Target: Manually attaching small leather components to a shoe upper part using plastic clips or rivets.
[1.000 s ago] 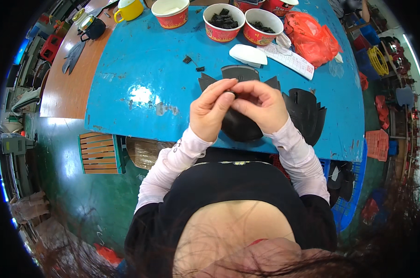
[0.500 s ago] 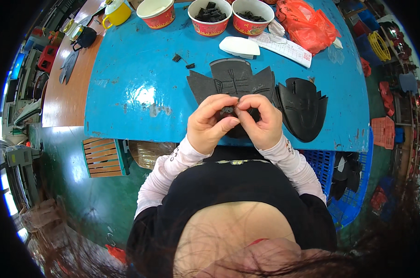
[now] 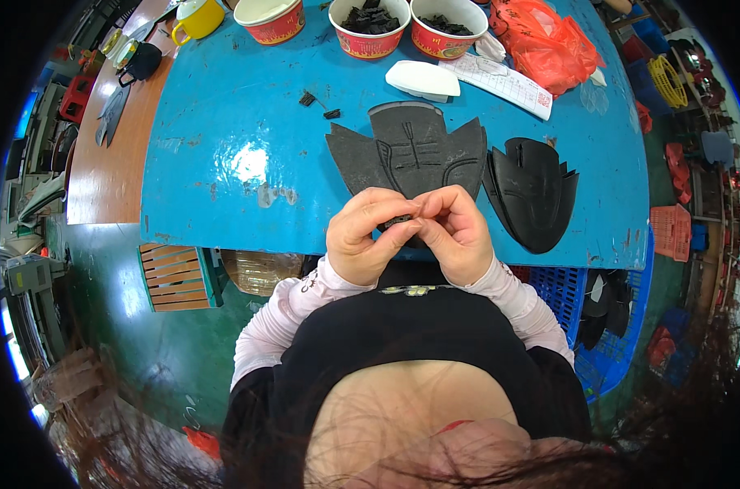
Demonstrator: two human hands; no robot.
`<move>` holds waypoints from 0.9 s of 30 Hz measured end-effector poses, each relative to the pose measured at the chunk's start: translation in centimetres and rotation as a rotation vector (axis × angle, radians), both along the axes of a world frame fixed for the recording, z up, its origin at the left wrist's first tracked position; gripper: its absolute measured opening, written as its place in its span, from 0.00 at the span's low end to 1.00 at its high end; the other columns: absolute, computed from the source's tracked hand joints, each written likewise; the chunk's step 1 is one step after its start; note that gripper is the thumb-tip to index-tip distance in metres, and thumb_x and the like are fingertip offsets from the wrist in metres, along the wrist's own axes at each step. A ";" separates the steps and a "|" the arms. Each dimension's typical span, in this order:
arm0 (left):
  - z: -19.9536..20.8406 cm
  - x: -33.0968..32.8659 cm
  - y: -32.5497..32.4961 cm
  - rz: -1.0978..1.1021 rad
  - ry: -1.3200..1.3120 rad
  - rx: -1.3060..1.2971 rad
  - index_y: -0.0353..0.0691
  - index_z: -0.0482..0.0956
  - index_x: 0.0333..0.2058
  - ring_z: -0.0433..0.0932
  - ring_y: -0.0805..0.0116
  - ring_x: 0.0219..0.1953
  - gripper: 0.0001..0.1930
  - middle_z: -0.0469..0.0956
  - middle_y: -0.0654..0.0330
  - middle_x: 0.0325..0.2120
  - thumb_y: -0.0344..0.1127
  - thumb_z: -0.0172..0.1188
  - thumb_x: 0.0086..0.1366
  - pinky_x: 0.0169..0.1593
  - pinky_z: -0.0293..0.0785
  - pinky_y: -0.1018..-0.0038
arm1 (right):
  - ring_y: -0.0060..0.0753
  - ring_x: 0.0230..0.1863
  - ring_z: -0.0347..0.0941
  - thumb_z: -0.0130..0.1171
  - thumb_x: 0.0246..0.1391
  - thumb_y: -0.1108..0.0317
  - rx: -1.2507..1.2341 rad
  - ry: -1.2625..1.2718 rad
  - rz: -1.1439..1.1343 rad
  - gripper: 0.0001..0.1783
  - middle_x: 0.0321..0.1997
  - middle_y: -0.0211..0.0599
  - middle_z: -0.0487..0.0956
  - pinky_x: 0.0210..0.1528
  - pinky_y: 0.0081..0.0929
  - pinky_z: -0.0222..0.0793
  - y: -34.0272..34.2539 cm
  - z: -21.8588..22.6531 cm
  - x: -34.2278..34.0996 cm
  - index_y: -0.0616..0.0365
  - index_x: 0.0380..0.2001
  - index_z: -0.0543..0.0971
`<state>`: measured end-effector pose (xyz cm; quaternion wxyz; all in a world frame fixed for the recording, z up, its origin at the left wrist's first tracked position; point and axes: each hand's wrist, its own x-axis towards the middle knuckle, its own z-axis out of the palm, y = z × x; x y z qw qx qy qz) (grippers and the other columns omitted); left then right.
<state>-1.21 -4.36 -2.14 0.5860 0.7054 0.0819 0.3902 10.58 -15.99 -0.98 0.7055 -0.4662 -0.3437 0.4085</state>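
My left hand (image 3: 362,236) and my right hand (image 3: 458,236) meet at the fingertips over the table's near edge. Between the left thumb and fingers shows a small black piece (image 3: 398,220), mostly hidden, too small to name. The right thumb and forefinger are closed in a pinch against the left fingertips; what they grip is covered. Just beyond both hands lies a flat black foam-like panel (image 3: 419,151) with pointed sides and grooved lines. A stack of similar rounded black panels (image 3: 537,196) rests right of it.
Paper tubs (image 3: 371,37) stand along the far side, two holding black bits. A red plastic bag (image 3: 545,49), a white curved pad (image 3: 423,80) and a printed sheet (image 3: 508,85) lie near them. Small black scraps (image 3: 321,106) dot the blue table (image 3: 223,122). A blue basket (image 3: 610,359) sits below right.
Both hands have come slightly nearer to me, showing more of the grooved panel. The black piece has turned within the left fingers and the fingertips are still together.
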 end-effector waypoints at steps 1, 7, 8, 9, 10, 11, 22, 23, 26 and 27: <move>0.1 0.1 0.1 0.001 -0.010 0.051 0.31 0.80 0.41 0.77 0.65 0.38 0.13 0.79 0.54 0.35 0.23 0.67 0.56 0.41 0.73 0.74 | 0.19 0.44 0.72 0.56 0.61 0.78 -0.001 -0.002 -0.002 0.09 0.43 0.35 0.75 0.47 0.19 0.71 0.0 0.1 0.1 0.60 0.41 0.67; 1.9 0.0 0.9 -0.046 0.022 0.070 0.30 0.77 0.45 0.78 0.66 0.34 0.18 0.79 0.55 0.33 0.20 0.67 0.54 0.39 0.73 0.74 | 0.17 0.44 0.67 0.55 0.61 0.77 -0.101 0.094 0.117 0.10 0.41 0.33 0.72 0.46 0.17 0.67 -0.5 1.9 1.5 0.58 0.38 0.63; 1.9 -0.1 0.9 -0.077 0.009 -0.101 0.30 0.77 0.45 0.78 0.66 0.33 0.19 0.79 0.56 0.32 0.19 0.66 0.53 0.38 0.74 0.74 | 0.17 0.43 0.66 0.56 0.61 0.76 -0.128 0.024 0.123 0.10 0.41 0.32 0.71 0.45 0.17 0.66 -0.6 2.2 1.9 0.58 0.37 0.63; 1.5 0.0 0.8 -0.010 0.038 -0.075 0.31 0.78 0.43 0.78 0.67 0.32 0.17 0.78 0.56 0.31 0.18 0.66 0.52 0.35 0.73 0.75 | 0.16 0.42 0.66 0.56 0.61 0.76 -0.154 -0.048 0.130 0.11 0.41 0.32 0.71 0.44 0.16 0.66 -0.4 2.5 2.5 0.58 0.37 0.63; 1.3 -0.1 1.2 -0.006 0.038 -0.076 0.31 0.78 0.43 0.78 0.67 0.32 0.17 0.78 0.56 0.31 0.18 0.66 0.52 0.35 0.73 0.75 | 0.15 0.40 0.65 0.56 0.60 0.77 -0.140 -0.123 0.058 0.11 0.39 0.32 0.72 0.42 0.16 0.65 0.0 2.6 3.0 0.58 0.37 0.63; 1.4 -0.2 2.1 0.047 0.075 0.125 0.32 0.79 0.42 0.77 0.67 0.32 0.16 0.78 0.56 0.31 0.18 0.66 0.52 0.34 0.73 0.76 | 0.16 0.38 0.66 0.56 0.60 0.77 -0.150 -0.294 -0.016 0.11 0.37 0.33 0.72 0.41 0.16 0.66 0.5 2.5 3.7 0.58 0.37 0.63; 1.5 1.0 3.8 0.186 0.239 0.688 0.36 0.80 0.39 0.75 0.58 0.33 0.16 0.76 0.57 0.31 0.22 0.68 0.49 0.36 0.72 0.67 | 0.48 0.35 0.73 0.60 0.48 0.78 -0.195 -1.283 -0.235 0.11 0.31 0.40 0.75 0.38 0.40 0.66 3.6 -0.8 8.5 0.56 0.33 0.69; 1.7 1.2 3.8 0.184 0.238 0.690 0.36 0.80 0.39 0.75 0.58 0.33 0.16 0.76 0.57 0.31 0.22 0.68 0.49 0.36 0.72 0.67 | 0.48 0.35 0.73 0.60 0.48 0.78 -0.196 -1.282 -0.238 0.11 0.31 0.40 0.75 0.38 0.40 0.66 3.6 -0.7 8.6 0.56 0.33 0.69; 2.0 2.1 4.3 0.199 0.293 0.874 0.39 0.80 0.38 0.74 0.61 0.34 0.15 0.73 0.60 0.30 0.25 0.65 0.48 0.37 0.71 0.69 | 0.47 0.33 0.74 0.60 0.46 0.82 -0.183 -1.332 -0.233 0.12 0.30 0.40 0.75 0.37 0.36 0.69 3.8 -0.5 8.6 0.58 0.32 0.69; 1.9 2.5 4.3 0.218 0.329 0.938 0.40 0.80 0.37 0.73 0.62 0.35 0.14 0.71 0.60 0.29 0.27 0.63 0.48 0.37 0.71 0.70 | 0.47 0.33 0.74 0.60 0.46 0.82 -0.183 -1.340 -0.224 0.12 0.30 0.40 0.75 0.37 0.36 0.69 3.8 -0.4 8.5 0.58 0.32 0.69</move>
